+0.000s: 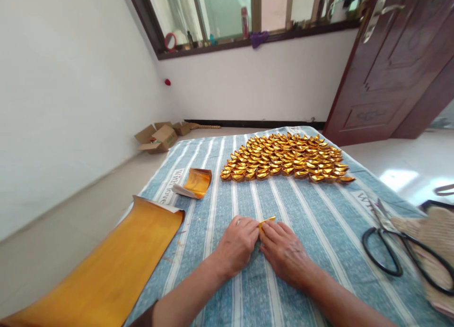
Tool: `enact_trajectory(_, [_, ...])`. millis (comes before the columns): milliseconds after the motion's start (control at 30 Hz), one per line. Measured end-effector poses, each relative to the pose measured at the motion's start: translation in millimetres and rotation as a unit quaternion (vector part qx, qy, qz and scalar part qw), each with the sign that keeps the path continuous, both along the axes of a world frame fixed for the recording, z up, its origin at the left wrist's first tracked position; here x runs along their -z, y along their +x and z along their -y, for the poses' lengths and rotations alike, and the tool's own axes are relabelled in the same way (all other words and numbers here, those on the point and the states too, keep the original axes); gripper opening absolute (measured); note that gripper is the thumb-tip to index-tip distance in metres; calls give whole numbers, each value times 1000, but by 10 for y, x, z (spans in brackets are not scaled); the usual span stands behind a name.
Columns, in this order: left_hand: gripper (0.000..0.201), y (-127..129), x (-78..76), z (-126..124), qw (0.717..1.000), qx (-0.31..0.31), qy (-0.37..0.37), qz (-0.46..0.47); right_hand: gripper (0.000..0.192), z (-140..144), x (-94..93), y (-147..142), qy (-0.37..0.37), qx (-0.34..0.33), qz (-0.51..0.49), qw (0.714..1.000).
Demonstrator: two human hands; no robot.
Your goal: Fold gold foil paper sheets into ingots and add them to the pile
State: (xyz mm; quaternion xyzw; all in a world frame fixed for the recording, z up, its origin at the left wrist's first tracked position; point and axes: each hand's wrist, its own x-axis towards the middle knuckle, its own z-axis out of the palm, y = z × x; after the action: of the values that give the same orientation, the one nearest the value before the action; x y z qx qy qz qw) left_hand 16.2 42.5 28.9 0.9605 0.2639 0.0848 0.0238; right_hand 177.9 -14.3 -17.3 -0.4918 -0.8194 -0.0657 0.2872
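Note:
Both my hands meet near the middle of the cloth-covered table, around a small folded piece of gold foil paper (267,219). My left hand (238,244) has its fingers curled and closed at the paper's left end. Pressing on it from the right, my right hand (283,251) has its fingers bent together over the paper. Most of the piece is hidden under the fingers. Beyond my hands, many gold paper ingots (283,159) stand in close rows. A short stack of curled gold paper squares (198,182) rests to the left.
A long gold paper sheet (117,261) lies along the left edge of the striped tablecloth (220,209). Black-handled scissors (385,230) lie at the right, next to a beige knitted cloth (423,228). Cardboard boxes (161,137) sit on the floor; a dark red door (390,72) stands behind.

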Motion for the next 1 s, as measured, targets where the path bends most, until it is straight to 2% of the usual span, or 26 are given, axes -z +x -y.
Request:
enact_trajectory(133, [31,-111,99,40,999,5,27,20,25,1,-29,0,-2,4,-7,1000])
enact_trajectory(333, [31,-149,71,31,1000,-2,9,26,21,8,-86,-9,-38,9,-11,999])
enact_trajectory(500, [36,-166,72,74,1000,-21,-17,14,33,30,-46,-14,-12,24,-3,1000])
enact_trajectory(667, [39,-202,101,108,999,-24,-37,19,41,52,-42,0,-39,13,19,999])
enact_trajectory(1000, [44,-225,152,93,999,-13,-29,9,53,67,-42,-37,-51,56,29,997])
